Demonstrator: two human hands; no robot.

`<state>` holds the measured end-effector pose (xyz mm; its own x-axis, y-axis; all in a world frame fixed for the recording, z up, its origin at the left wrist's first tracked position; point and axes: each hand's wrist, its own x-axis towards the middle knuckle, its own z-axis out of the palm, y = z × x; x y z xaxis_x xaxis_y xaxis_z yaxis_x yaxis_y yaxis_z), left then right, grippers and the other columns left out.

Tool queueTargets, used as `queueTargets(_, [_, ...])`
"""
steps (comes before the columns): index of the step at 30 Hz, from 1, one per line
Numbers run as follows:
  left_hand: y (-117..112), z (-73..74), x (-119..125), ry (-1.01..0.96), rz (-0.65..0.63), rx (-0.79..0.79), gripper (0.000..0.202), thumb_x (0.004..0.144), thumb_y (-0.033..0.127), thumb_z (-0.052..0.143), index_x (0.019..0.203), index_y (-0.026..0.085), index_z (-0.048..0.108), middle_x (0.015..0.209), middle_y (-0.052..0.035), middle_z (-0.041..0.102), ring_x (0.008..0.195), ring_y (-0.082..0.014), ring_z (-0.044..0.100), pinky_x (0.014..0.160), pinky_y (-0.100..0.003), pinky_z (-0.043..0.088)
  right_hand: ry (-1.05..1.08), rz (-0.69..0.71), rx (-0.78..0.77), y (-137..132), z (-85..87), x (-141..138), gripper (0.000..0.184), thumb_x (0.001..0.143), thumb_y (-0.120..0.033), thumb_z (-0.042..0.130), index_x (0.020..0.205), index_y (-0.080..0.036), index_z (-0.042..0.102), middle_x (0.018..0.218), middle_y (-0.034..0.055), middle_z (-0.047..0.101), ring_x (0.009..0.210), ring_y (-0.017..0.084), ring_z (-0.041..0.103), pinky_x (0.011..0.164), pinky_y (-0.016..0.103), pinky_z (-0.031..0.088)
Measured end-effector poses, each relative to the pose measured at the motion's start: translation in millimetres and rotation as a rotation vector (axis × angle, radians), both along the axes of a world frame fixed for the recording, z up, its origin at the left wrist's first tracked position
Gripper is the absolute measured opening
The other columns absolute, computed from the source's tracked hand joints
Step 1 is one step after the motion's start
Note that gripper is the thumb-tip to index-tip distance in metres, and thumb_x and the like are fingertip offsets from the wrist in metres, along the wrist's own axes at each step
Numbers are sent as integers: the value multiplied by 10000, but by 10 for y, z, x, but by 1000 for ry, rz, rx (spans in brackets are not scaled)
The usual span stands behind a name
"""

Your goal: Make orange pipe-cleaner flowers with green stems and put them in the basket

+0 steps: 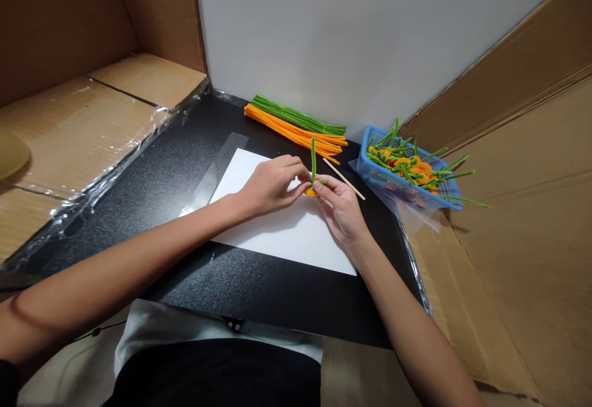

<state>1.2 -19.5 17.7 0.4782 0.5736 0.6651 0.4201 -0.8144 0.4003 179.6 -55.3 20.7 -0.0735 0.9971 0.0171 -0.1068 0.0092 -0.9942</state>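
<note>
Above a white sheet of paper (263, 234), my two hands meet around a small pipe-cleaner pumpkin (310, 192), an orange coil with a green pipe cleaner (314, 159) rising from it. My left hand (280, 182) pinches it from the left, fingers curled and thumb against the orange part. From the right, my right hand (340, 203) grips it between thumb and fingers, and a short green end sticks out by the thumb. Part of the coil is hidden behind the fingertips.
Green pipe cleaners (296, 114) and orange pipe cleaners (291, 128) lie bundled at the back. A thin wooden stick (345, 180) rests right of my hands. A blue basket (370, 169) holds several orange-and-green pieces. Cardboard walls (522, 166) flank the black table (185, 277).
</note>
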Motion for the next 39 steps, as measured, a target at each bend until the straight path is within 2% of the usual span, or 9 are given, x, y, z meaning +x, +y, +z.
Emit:
queueTargets(4, [0,-17,12,-59,-44,-45,123,932,269,569,912,182,653,880,-50,691,802,-169,619,685,-287,476,53,-51,14,21,-17,19,142,749,-348,745,808,-219,743,857,31,738,823,178,685,885,355,554])
queueTargets(7, [5,-44,19,-48,-34,6,125,946,266,557,951,191,657,929,-62,694,854,-178,625,714,-297,486,46,-79,16,27,-31,30,107,734,-292,739,818,-226,739,838,17,729,804,168,677,885,358,554])
queueTargets(11, [6,-42,2,47,28,151,162,976,261,514,989,198,663,927,-62,699,829,-177,614,690,-294,474,88,-96,40,18,-46,10,98,725,-241,741,820,-224,746,834,10,724,809,155,667,878,340,549])
queueTargets(20, [48,53,-67,354,119,596,241,1014,165,410,963,151,645,830,-48,683,737,-162,583,596,-288,396,167,-82,26,-8,-61,-43,130,728,-237,771,854,-222,744,867,5,722,820,147,650,884,321,535])
queueTargets(25, [50,80,-72,403,139,697,256,1018,152,393,921,146,630,827,-48,673,721,-156,570,591,-298,370,215,-55,-11,-34,-7,-73,143,709,-225,787,844,-225,739,867,-3,717,819,146,642,900,318,532])
queueTargets(30, [49,89,-85,394,116,612,264,1021,155,374,911,151,615,844,-61,664,728,-161,570,597,-305,378,214,-11,-55,-53,51,-86,168,712,-228,794,867,-220,729,893,2,717,840,151,652,928,330,523])
queueTargets(33, [45,47,-60,311,85,524,227,1017,174,393,952,153,610,853,-64,663,741,-166,577,605,-302,396,195,-11,-32,-52,43,-91,210,726,-236,769,932,-224,728,945,20,728,889,176,666,952,362,514])
queueTargets(35, [31,-1,-25,173,85,404,183,1004,212,443,946,150,606,857,-68,664,760,-169,585,631,-294,427,153,-20,7,-48,21,-83,219,753,-246,740,972,-230,729,986,33,732,925,194,670,962,385,507])
queueTargets(39, [-36,-69,57,-134,27,39,100,941,231,566,901,153,613,853,-53,659,789,-156,596,652,-265,457,-15,-63,167,-35,-33,-31,157,801,-239,704,952,-231,745,1038,47,717,1011,219,649,978,391,486])
